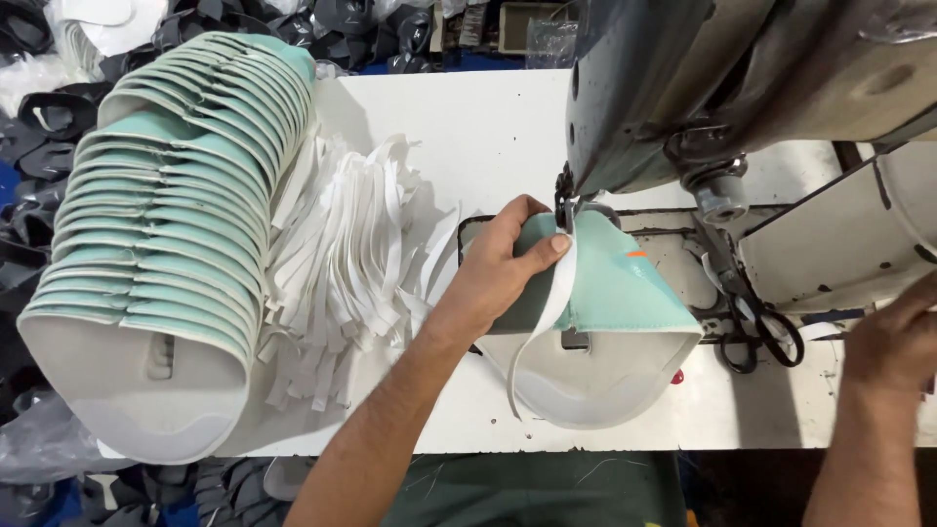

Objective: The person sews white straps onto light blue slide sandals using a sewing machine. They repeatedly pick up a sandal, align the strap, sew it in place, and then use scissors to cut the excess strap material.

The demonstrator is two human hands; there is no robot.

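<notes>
My left hand (496, 265) presses a mint-green and white moulded mask cup (625, 293) flat under the needle of the sewing machine (683, 88). Its thumb pins a white elastic strap (543, 317) against the cup's edge; the strap's loose end hangs toward me. My right hand (896, 342) is at the right edge of the view, beside the machine's side, fingers curled; what it touches is hidden. Black scissors (766, 332) lie on the table between the cup and my right hand.
A long nested stack of the same mint-green cups (176, 224) lies on the left of the white table (488, 127), their white straps (342, 263) spilling to the right. Dark fabric pieces (39, 117) pile up beyond the table's left edge.
</notes>
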